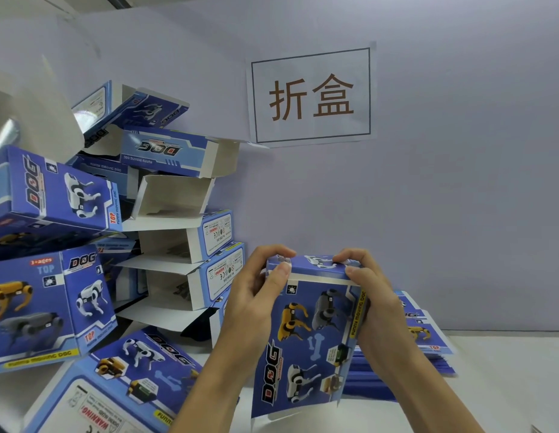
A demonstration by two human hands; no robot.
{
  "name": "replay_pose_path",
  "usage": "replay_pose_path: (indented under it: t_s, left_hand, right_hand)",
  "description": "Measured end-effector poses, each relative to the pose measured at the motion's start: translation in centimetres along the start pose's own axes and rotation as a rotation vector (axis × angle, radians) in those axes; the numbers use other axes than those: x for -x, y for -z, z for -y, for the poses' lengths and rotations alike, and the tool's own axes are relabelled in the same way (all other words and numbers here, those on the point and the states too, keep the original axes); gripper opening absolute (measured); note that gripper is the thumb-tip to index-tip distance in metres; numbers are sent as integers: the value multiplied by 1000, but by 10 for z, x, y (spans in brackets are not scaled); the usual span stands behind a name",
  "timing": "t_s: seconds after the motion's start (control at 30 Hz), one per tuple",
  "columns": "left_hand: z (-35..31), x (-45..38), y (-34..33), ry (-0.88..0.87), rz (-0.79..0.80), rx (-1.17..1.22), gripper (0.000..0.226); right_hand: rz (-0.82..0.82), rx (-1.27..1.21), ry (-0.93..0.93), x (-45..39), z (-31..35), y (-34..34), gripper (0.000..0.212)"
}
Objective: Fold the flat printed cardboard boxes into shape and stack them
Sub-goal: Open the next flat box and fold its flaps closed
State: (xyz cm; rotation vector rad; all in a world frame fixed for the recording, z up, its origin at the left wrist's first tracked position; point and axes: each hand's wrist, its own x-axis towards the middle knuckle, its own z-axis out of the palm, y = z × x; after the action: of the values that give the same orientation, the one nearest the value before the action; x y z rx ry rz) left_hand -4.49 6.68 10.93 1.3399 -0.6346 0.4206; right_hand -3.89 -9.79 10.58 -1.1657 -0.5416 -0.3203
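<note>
Box in hand (306, 335): upright, gripped by left hand (256, 292) and right hand (370, 295), fingers curled over top flap. Step: closing top. Next, likely: stacking on far-left pile (178, 226).

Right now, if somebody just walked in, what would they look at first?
Probably the blue box with robot dogs printed on it, held upright in the middle by the left hand and right hand, fingers pressing down its top flap. Next, the messy leaning pile of folded boxes on the left. Then the white paper sign on the wall above.
</note>
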Motion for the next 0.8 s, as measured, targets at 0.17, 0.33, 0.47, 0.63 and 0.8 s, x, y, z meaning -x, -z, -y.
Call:
replay_pose_path:
  t_s: [0.17,0.33,0.47,0.63,0.8]
  left_hand:
    - [-1,0,-3,-55,-7,-34,22]
    - [2,0,8,17,29,48,25]
    - [3,0,14,38,51,69,24]
    - [2,1,4,54,45,108,25]
    - [-3,0,-5,37,-38,90,19]
  right_hand:
    - [6,-6,-7,1,1,0,12]
    - [-32,19,-12,1,2,-2,14]
    - [-40,-8,-42,1,3,-4,16]
    - [-72,-23,-20,2,4,0,16]
    - [-313,584,459,6,1,-8,24]
